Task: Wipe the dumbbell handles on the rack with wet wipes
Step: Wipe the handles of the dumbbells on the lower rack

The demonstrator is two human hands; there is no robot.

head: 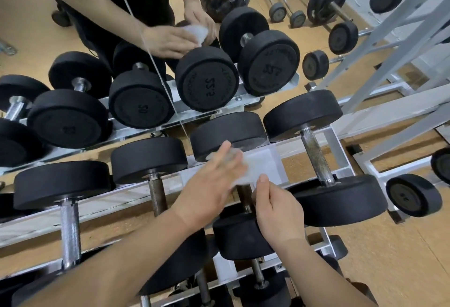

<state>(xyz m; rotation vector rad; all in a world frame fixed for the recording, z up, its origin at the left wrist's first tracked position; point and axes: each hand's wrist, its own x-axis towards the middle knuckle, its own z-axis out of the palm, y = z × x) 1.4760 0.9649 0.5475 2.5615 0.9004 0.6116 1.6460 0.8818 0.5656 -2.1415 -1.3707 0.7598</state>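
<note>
One white wet wipe [248,172] was stretched between two bare hands, just above the knurled handle [244,199] of the third dumbbell [227,133] from the left. That dumbbell lay in a row of four black round-headed dumbbells across the top tier of a white metal rack [97,207], each with its handle pointing towards the person.

The left hand [209,192] lay flat on the wipe, its fingers [225,151] straight and close together, slightly blurred. The right hand [275,207] pinched the wipe's near corner, with the thumb on top and the other fingers curled beneath. Both forearms were bare.

More dumbbells sat on a lower tier, mostly hidden by the arms, so I could not count them. A mirror [36,26] stood directly behind the rack and reflected the row of dumbbells, both hands and the wipe. A weight plate and further dumbbells also showed in the glass. The floor [401,258] was tan.
</note>
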